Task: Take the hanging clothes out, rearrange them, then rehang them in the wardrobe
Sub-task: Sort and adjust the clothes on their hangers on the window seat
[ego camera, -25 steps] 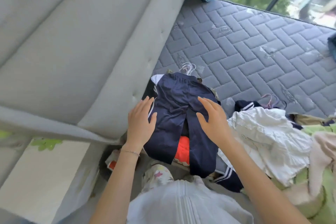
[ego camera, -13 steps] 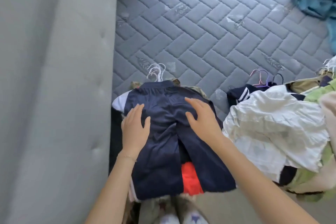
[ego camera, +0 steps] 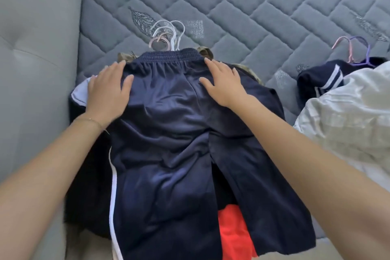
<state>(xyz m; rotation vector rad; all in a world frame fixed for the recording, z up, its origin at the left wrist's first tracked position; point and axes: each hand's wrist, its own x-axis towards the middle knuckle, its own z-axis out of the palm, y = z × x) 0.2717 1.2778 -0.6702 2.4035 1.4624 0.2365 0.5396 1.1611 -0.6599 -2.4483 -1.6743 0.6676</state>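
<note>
Head view looks down on navy trousers (ego camera: 168, 133) spread flat on top of a stack of clothes on the grey quilted mattress (ego camera: 253, 6). Their elastic waistband lies at the far end, just beside a cluster of white hanger hooks (ego camera: 168, 31). The left hand (ego camera: 107, 91) and right hand (ego camera: 223, 84) press flat on the cloth just below the waistband, one at each side. Both sets of fingers are straight and spread, gripping nothing. An orange garment (ego camera: 232, 232) shows between the trouser legs. To the right lie a crumpled white garment (ego camera: 348, 112) and pink and purple hangers (ego camera: 356, 50).
</note>
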